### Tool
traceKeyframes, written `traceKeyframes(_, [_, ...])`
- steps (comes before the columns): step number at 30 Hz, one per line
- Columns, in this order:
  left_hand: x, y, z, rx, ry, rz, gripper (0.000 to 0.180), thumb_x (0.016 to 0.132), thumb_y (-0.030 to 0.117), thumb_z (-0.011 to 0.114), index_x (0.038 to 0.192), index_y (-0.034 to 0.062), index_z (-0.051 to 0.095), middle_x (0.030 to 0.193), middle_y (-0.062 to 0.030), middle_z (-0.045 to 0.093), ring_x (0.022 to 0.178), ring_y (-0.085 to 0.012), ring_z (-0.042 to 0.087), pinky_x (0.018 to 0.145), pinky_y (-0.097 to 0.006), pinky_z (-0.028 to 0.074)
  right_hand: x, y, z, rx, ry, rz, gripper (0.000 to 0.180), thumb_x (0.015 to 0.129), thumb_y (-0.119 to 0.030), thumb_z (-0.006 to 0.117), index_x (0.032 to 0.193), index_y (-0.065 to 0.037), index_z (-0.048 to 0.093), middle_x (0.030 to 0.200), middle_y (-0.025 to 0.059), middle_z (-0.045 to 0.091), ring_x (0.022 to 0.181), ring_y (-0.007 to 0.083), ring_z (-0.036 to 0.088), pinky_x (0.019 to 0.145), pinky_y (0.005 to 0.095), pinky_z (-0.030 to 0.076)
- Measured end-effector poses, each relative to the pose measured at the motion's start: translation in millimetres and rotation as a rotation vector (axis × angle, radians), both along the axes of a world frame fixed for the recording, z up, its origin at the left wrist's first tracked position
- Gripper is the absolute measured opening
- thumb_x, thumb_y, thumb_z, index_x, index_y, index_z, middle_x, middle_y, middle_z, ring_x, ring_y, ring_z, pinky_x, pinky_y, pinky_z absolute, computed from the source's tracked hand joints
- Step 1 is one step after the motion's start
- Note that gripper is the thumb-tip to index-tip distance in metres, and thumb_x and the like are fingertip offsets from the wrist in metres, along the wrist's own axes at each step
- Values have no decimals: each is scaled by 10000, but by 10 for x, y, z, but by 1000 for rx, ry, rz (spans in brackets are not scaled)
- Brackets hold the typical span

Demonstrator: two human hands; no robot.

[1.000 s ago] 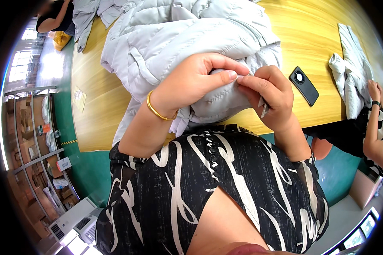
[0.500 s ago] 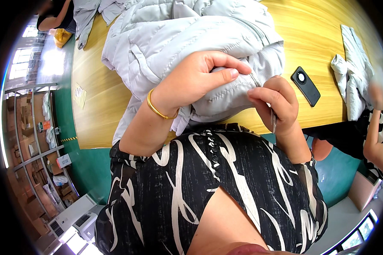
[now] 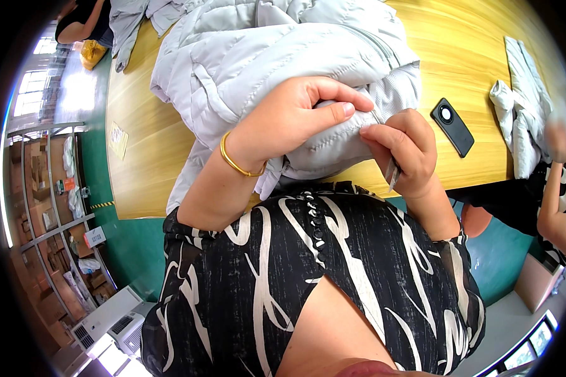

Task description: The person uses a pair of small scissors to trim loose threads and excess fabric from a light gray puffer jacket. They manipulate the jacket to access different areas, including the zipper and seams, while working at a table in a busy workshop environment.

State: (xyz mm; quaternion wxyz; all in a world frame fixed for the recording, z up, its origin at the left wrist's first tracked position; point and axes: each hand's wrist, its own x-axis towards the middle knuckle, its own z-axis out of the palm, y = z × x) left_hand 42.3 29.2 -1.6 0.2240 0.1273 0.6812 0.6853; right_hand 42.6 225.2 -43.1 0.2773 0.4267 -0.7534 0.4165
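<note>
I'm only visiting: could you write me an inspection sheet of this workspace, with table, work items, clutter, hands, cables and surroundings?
Surface: yellow wood-grain table.
Job's things: pale quilted garment, bunched up; thin object, kind unclear.
Clutter: black phone right of the garment; pale slip at left; another garment at far right.
Hands: left hand on the quilted garment; right hand holding the thin object.
Cables: nothing seen.
Surroundings: shelves and green floor at left; co-worker at right.

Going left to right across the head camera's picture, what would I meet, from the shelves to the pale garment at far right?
Shelves, paper slip on the table, left hand, right hand, dark phone, pale garment.
</note>
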Motion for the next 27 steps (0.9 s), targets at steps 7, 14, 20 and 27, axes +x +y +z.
traceKeyframes(7, [-2,7,1,-20,17,5,214,863,64,515,1033,-30,606,995,-60,622,923,-90,543,827,-224,425,71,57,-10,-72,-49,-19,270,600,-50,684,866,-61,640,645,34,484,531,176,466,459,276,358])
traceKeyframes(14, [-4,12,19,-31,4,-8,218,865,62,514,1041,-31,601,996,-64,621,926,-94,545,834,-230,426,21,0,2,-53,-27,-87,292,587,-28,681,874,-59,639,659,42,489,542,180,477,453,270,372])
traceKeyframes(20, [-4,17,-2,-20,30,-9,222,861,61,517,1042,-32,604,994,-65,620,927,-95,545,837,-229,423,12,-21,6,-92,-85,-40,238,579,37,640,804,-30,600,660,57,484,547,185,485,461,269,383])
traceKeyframes(27, [-5,12,3,-15,14,-10,221,857,65,525,1037,-32,608,994,-69,622,934,-99,546,841,-229,421,7,-26,21,-117,-155,28,245,595,116,610,798,-20,581,681,65,471,561,178,481,473,258,384])
